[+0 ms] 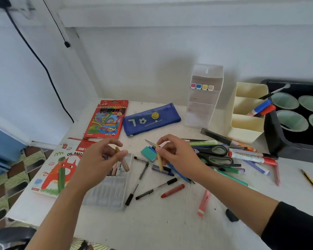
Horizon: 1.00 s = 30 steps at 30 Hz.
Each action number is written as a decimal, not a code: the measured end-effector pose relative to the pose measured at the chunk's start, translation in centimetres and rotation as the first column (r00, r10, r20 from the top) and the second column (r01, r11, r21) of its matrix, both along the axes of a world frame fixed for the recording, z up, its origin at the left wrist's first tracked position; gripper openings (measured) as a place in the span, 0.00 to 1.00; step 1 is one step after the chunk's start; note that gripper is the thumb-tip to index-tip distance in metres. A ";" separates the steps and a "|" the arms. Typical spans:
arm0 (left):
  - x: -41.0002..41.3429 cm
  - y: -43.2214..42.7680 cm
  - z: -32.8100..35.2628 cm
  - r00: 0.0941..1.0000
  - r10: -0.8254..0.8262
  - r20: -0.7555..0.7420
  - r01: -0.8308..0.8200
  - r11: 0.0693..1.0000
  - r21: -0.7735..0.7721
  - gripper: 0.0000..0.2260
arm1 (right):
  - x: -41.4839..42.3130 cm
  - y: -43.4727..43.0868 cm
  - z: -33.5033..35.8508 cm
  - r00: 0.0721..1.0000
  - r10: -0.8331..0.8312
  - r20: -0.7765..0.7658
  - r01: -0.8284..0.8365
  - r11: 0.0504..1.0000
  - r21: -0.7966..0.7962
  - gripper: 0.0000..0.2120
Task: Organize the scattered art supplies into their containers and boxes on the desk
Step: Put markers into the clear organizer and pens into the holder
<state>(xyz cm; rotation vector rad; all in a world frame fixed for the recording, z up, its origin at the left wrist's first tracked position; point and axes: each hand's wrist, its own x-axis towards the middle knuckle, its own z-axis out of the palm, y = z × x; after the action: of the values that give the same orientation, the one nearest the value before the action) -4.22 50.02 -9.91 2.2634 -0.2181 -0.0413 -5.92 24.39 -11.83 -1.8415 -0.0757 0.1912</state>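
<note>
Two bare forearms, black sleeve point(293, 226) on the right arm

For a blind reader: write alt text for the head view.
The left hand holds a tan crayon over a clear pastel tray; the right hand holds a yellow crayon. Pens, markers and scissors lie scattered on the white desk.

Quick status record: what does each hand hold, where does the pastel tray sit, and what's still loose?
left hand: holds tan pastel above clear tray
right hand: holds yellow pastel
clear tray: front left, beside oil pastel box
loose: red pastel, pens, scissors
cream organizer: back right, markers inside
</note>
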 end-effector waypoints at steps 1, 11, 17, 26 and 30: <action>0.2 0.7 -0.3 1.000 -0.011 -0.011 0.011 1.000 0.023 0.04 | 0.2 1.0 -0.1 1.000 0.015 -0.024 -0.014 1.000 0.027 0.04; 3.0 2.6 -4.5 0.971 -0.239 -0.016 0.237 0.945 0.227 0.21 | 3.0 8.5 -2.3 0.982 0.025 -0.187 -0.017 0.999 0.042 0.05; 3.2 3.6 -5.5 0.977 -0.206 0.056 0.202 0.977 0.070 0.17 | 3.3 9.2 -2.8 1.000 0.027 0.002 -0.025 0.960 -0.280 0.14; 3.7 6.6 -5.4 0.888 -0.460 -0.026 0.454 0.863 0.221 0.21 | 1.8 9.5 -3.0 0.979 0.132 0.158 -0.039 0.872 -0.488 0.12; 3.4 5.8 -5.7 0.885 -0.464 0.036 0.441 0.861 0.252 0.24 | 1.2 9.6 -3.3 0.973 0.143 0.180 -0.030 0.855 -0.517 0.12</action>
<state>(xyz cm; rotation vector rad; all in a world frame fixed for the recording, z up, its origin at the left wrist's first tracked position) -0.77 55.84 -15.64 2.4035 -0.8380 -0.2186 -4.75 33.96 -15.15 -2.3934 -0.2817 0.0779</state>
